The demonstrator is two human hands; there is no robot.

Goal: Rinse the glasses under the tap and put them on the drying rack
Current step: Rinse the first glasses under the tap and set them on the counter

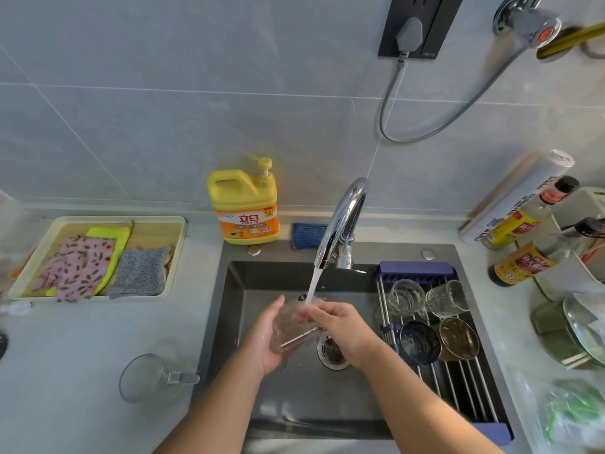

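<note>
Both hands met over the sink (235,309), under the tap (340,221). Left hand (265,339) cupped a clear glass (293,329) from below and from its left side, gripping it tilted, its mouth turned up towards the water. Right hand (343,332) lay against the glass's right side with its fingers (314,311) curled at the rim; whether they pinched the rim or only rubbed it could not be told. Water (312,285) ran from the tap in a white stream and struck the glass at its rim. A drain (330,352) lay just right of the glass, partly behind the right hand. A drying rack (458,381) spanned the sink's right side and carried four glasses: two clear ones (406,296) at the rack's far end, and a dark one (420,342) touching an amber one (458,337) nearer its middle. Left of the sink, a clear mug (147,378) stood on the worktop (82,355). Behind the sink stood a yellow soap bottle (244,204) beside a blue sponge (307,235).
</note>
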